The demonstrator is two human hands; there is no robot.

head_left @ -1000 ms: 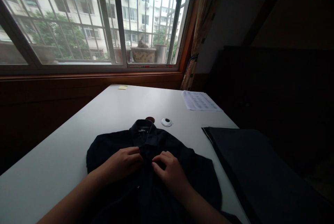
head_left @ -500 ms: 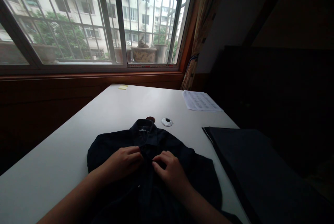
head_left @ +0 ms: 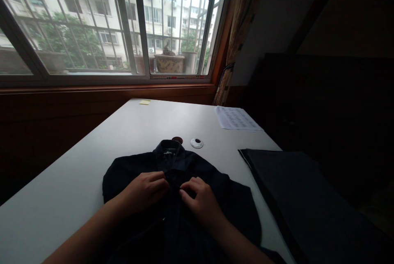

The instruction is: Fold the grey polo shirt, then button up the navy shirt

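Shirt (head_left: 172,219): collar (head_left: 179,164) twd window (head_left: 172,21), long axis approx. near-to-far.

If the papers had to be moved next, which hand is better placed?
Probably the right hand: it is nearer the papers, on their side of the shirt, while the left hand would have to reach across.

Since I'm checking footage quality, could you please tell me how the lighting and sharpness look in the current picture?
Head view: bright sky in the window is washed out, with soft glare on the white table; head view: the dark shirt loses most detail in shadow, the right side sinks nearly to black, and print on the papers is unreadable.
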